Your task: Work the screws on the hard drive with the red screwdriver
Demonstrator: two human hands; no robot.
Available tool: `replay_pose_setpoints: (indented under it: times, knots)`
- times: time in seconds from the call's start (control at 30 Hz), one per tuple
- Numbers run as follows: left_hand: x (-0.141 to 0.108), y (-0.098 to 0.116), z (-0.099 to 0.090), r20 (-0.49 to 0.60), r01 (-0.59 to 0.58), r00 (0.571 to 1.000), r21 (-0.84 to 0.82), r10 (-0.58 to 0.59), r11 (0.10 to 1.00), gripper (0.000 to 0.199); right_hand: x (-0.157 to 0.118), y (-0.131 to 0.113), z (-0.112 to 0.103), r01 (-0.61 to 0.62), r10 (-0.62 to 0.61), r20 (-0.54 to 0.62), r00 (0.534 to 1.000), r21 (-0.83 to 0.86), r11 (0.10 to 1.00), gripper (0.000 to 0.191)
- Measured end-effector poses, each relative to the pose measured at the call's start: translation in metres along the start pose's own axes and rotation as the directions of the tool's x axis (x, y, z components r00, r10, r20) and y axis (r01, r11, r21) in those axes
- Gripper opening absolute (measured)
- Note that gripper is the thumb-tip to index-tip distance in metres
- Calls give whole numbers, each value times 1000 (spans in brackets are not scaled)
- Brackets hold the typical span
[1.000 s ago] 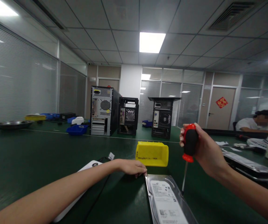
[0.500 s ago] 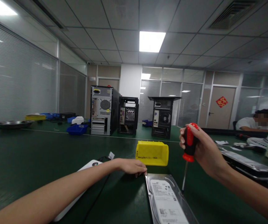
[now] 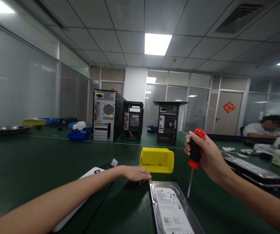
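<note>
The right hand [image 3: 209, 152] I monitor grips the screwdriver [image 3: 195, 149], fingers wrapped; its tip meets the edge of the hard drive [image 3: 170, 208]. The left hand [image 3: 137, 175] touches the drive's corner, fingers curled. The yellow bin [image 3: 157, 160] lies beyond.

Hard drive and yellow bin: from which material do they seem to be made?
The hard drive looks like smooth silvery metal: its cover shines around the white label. The yellow bin is probably moulded plastic, slightly glossy, with even colour.
</note>
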State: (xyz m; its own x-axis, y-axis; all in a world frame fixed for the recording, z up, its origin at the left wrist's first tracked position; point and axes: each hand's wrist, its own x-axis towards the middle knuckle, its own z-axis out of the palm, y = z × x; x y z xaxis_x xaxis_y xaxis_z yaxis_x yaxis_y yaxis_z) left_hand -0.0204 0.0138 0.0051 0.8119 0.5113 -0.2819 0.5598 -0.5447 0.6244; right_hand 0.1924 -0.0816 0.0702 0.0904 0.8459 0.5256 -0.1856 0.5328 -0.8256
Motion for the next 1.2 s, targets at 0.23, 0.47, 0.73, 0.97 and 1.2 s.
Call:
replay_pose_setpoints:
  times: [0.23, 0.47, 0.73, 0.97, 1.2]
  knots:
    - [-1, 2, 0, 7, 1, 1000, -16, -1, 1000, 23, -2, -2, -3, -63, 62, 25, 998, 51, 997, 27]
    - [-6, 6, 0, -2, 24, 1000, -25, -24, 999, 25, 0, 2, -1, -15, 14, 37, 999, 10, 1000, 17]
    - [-1, 1, 0, 0, -4, 1000, -21, 4, 1000, 25, -2, -2, 1, -86, 83, 45, 996, 66, 994, 27]
    - [4, -6, 0, 8, -31, 999, -3, 32, 999, 25, -2, -2, 1, -19, 17, 61, 998, 34, 999, 17]
    - [4, -7, -1, 1, -27, 1000, 8, 27, 1000, 26, -3, -3, -1, -18, 19, 49, 999, -28, 999, 17]
